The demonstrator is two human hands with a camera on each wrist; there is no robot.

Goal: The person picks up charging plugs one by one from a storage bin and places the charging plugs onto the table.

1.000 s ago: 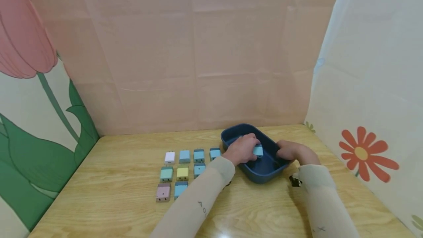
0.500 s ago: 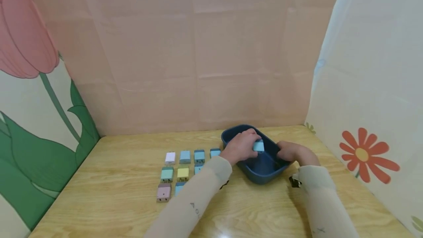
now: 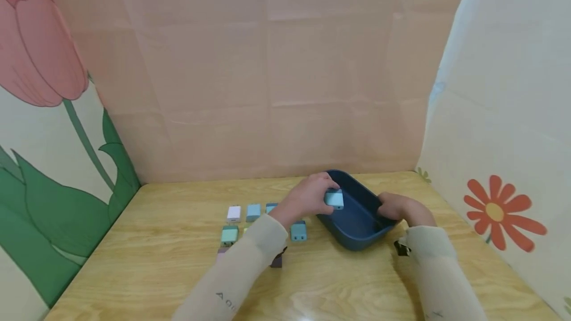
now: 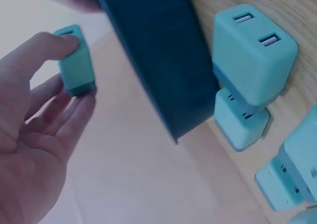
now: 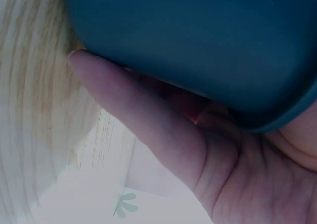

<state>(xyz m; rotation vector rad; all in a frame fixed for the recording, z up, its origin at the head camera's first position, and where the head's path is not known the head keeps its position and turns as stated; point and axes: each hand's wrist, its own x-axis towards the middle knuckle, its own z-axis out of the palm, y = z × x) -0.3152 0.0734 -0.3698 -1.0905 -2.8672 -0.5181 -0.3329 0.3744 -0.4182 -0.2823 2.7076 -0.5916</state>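
My left hand (image 3: 310, 194) pinches a light-blue USB charger (image 3: 334, 199) between thumb and fingers, raised over the left side of a navy plastic bin (image 3: 357, 212). In the left wrist view the charger (image 4: 78, 64) stands clear of the bin's wall (image 4: 158, 60). My right hand (image 3: 403, 208) grips the bin's right rim; in the right wrist view its thumb (image 5: 143, 115) lies along the outer wall. Rows of chargers lie left of the bin: a white charger (image 3: 234, 213), a teal charger (image 3: 229, 235) and a blue charger (image 3: 298, 231) among them. My left forearm hides part of the rows.
The wooden table (image 3: 147, 246) ends at a pink cloth backdrop (image 3: 267, 73). A flower-printed sheet (image 3: 504, 128) hangs along the right side. In the left wrist view, a two-port charger (image 4: 255, 55) stands close to the bin.
My left hand has lifted from inside the bin and moved left with the charger, uncovering the blue charger beside the bin. My right hand keeps its hold on the rim.
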